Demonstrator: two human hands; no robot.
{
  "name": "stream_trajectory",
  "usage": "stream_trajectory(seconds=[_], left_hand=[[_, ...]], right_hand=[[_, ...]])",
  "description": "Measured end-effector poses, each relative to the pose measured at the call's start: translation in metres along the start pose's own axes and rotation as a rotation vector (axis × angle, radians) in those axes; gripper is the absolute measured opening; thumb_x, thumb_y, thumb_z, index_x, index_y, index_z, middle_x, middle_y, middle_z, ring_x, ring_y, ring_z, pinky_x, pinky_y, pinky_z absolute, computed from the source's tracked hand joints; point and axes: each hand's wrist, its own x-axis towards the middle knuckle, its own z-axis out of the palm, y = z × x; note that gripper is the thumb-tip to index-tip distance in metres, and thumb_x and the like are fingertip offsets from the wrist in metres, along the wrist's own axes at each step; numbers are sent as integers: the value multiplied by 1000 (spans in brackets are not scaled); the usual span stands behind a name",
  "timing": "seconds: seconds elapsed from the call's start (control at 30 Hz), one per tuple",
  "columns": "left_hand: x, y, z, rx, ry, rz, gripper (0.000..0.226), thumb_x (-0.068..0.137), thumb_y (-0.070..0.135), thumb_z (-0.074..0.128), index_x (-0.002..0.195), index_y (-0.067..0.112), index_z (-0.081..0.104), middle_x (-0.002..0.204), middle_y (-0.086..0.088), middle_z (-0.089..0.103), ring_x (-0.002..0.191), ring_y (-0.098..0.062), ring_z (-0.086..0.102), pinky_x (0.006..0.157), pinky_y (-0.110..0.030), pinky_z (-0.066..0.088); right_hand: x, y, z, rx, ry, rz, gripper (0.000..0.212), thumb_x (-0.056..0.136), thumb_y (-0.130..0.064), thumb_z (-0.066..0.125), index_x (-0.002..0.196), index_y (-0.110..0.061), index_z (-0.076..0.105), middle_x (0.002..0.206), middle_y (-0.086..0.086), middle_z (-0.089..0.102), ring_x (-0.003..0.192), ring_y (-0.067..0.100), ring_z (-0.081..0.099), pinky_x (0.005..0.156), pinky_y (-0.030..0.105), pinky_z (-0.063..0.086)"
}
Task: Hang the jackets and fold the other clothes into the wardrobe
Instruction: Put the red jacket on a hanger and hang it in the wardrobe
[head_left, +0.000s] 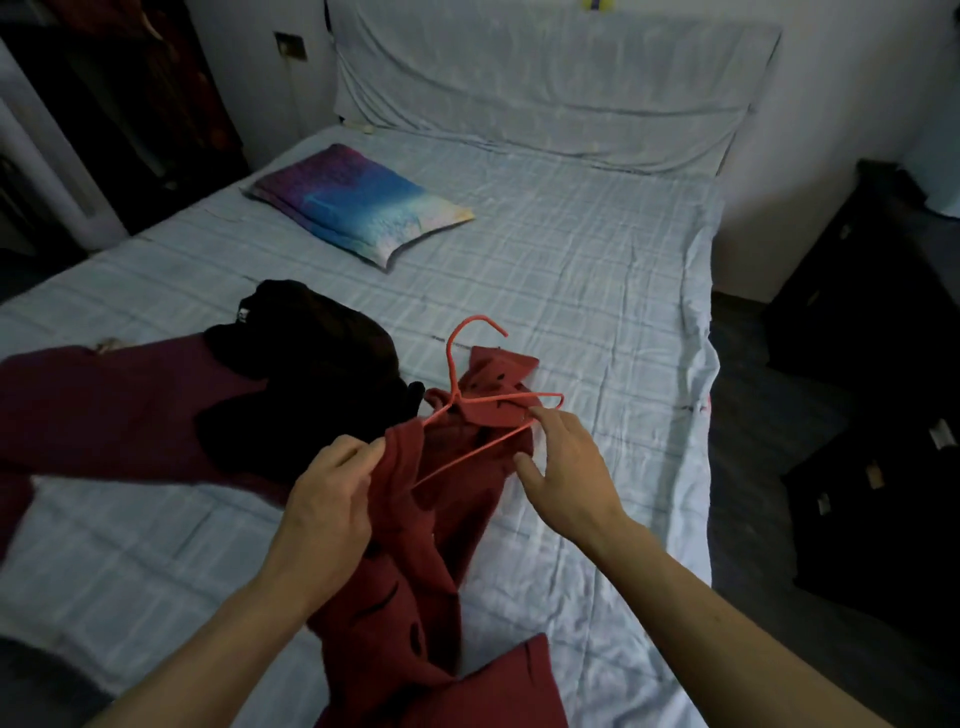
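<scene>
A red jacket (415, 561) with dark buttons lies on the bed in front of me, its collar end raised. A coral-red wire hanger (470, 364) sits partly inside the collar, hook pointing up and away. My left hand (332, 499) pinches the jacket's left shoulder edge beside the hanger's left arm. My right hand (563, 467) has its fingers apart, the index fingertip touching the hanger's right end near the collar. A black garment (311, 364) is heaped on a maroon garment (104, 410) to the left.
The bed (597, 312) carries a pale checked sheet and a multicoloured pillow (358, 202) at the far left. A dark open wardrobe (130, 104) stands at the far left. Dark drawer units (872, 415) stand along the right, past the bed edge.
</scene>
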Motion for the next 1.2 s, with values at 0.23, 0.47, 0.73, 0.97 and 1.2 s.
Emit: stream_trajectory(seconds=[0.23, 0.47, 0.73, 0.97, 1.2], left_hand=[[-4, -40, -71, 138, 0, 11, 38, 84, -20, 57, 116, -2, 68, 97, 5, 58, 80, -9, 56, 80, -7, 42], [18, -113, -93, 172, -56, -31, 40, 82, -20, 58, 116, 0, 69, 94, 1, 60, 79, -18, 57, 69, -32, 52], [23, -189, -106, 140, -51, -170, 41, 84, -20, 57, 119, -3, 67, 94, -3, 60, 78, -22, 59, 75, -31, 50], [24, -229, -97, 158, -78, -232, 43, 81, -23, 58, 119, -4, 67, 89, -6, 61, 72, -22, 58, 73, -1, 35], [21, -263, -83, 182, -84, -246, 45, 77, -26, 60, 116, -6, 68, 88, -6, 61, 70, -13, 54, 73, 1, 35]], right_hand=[[-4, -34, 0, -88, -57, -56, 59, 91, -20, 60, 146, -15, 39, 144, 4, 45, 132, 23, 42, 109, 37, 37], [33, -80, 56, -140, -124, -60, 60, 87, -20, 59, 144, -14, 42, 142, 6, 46, 129, 26, 45, 108, 39, 37], [63, -87, 116, -214, -234, -8, 62, 89, -23, 61, 146, -16, 40, 144, 5, 44, 129, 26, 44, 108, 38, 38], [91, -66, 172, -270, -329, 50, 58, 89, -22, 59, 144, -17, 42, 143, 5, 46, 128, 27, 45, 105, 41, 40], [114, -34, 229, -374, -353, 31, 66, 87, -27, 66, 148, -22, 40, 151, 3, 39, 137, 25, 37, 110, 43, 36]])
